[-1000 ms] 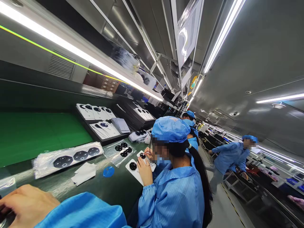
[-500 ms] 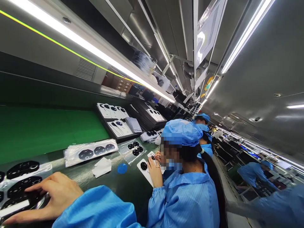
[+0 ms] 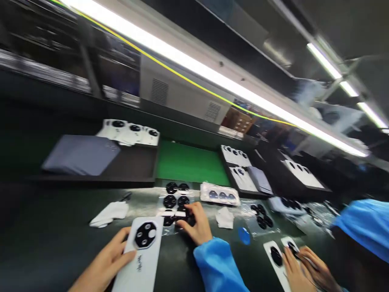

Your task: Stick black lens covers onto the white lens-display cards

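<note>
One wht panel [image 3: 141, 259] w/ blk lens disc [image 3: 145, 235] is gripped at its edge by L hand [image 3: 111, 257], above bench [image 3: 54, 243]; I see R hand [image 3: 199, 227] at blk discs [image 3: 169, 201], can't tell if fingers grip.

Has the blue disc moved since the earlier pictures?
No; judged against the white cloth, the blue disc shows no shift, lying just to its right.
</note>
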### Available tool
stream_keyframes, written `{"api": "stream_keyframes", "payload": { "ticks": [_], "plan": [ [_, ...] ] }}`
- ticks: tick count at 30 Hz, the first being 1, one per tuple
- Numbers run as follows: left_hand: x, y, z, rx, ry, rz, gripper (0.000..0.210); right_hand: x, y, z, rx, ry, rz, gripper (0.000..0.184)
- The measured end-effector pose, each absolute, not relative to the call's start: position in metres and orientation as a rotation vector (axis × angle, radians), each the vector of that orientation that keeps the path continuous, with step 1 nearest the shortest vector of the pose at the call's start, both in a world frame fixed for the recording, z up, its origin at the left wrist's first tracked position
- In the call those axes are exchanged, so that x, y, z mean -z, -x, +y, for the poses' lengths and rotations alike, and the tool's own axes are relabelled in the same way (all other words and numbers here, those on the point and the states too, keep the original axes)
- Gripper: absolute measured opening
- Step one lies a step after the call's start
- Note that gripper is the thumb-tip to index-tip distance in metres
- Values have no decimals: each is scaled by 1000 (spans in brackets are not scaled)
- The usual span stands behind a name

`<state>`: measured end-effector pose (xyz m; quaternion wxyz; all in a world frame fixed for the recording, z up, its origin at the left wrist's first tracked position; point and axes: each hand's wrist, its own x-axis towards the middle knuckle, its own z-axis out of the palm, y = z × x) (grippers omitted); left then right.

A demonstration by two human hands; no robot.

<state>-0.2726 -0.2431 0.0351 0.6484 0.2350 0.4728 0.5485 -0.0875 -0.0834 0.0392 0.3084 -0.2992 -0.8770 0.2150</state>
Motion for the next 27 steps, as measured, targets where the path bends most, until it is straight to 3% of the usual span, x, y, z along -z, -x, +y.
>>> {"api": "stream_keyframes", "payload": {
  "ticks": [8,27],
  "plan": [
    [-61,267,-247,-1298,-570,1106,47,-19,84,-71,-656,711,-2244,32],
    [-67,260,-247,-1231,-500,1107,39,-22,87,-75,-493,775,-2206,39]
  ]
}}
